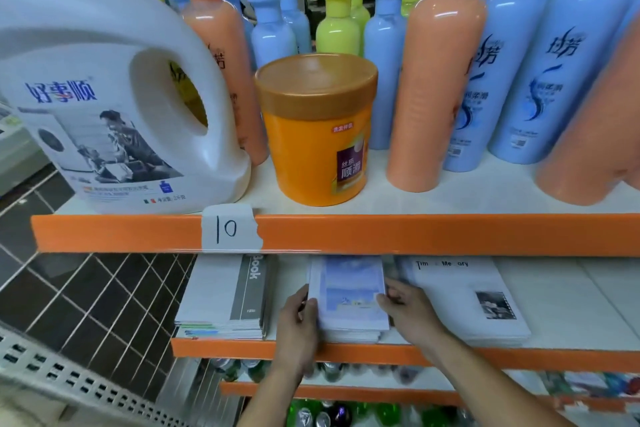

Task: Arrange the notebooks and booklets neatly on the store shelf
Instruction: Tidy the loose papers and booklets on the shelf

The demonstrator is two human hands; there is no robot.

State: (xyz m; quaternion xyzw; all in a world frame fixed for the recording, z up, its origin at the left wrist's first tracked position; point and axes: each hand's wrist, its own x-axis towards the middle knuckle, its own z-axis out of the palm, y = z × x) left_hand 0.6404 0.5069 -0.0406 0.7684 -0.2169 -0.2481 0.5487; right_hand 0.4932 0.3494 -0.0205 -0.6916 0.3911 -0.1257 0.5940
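Fingers (310, 305) of the left hand (298, 317) are curling round the left edge of the middle stack of booklets (349, 291), while those of the right hand (410, 314) are pinching its right edge. I am seeing that stack, sky-blue cover on top, lying flat at the front of the lower shelf (571, 302), between two others. Just left, a grey-banded stack (225, 295) is showing "Book". Just right, a white stack (464, 302) is showing "Tim… Me…ory", partly blurred. The upper shelf (433, 234), its orange lip hiding the stacks' far ends, is carrying a paper tag (228, 229) marked "10". On it are standing a white detergent jug (104, 97), an orange tub (317, 128) and blue bottles (540, 80) with Chinese lettering.
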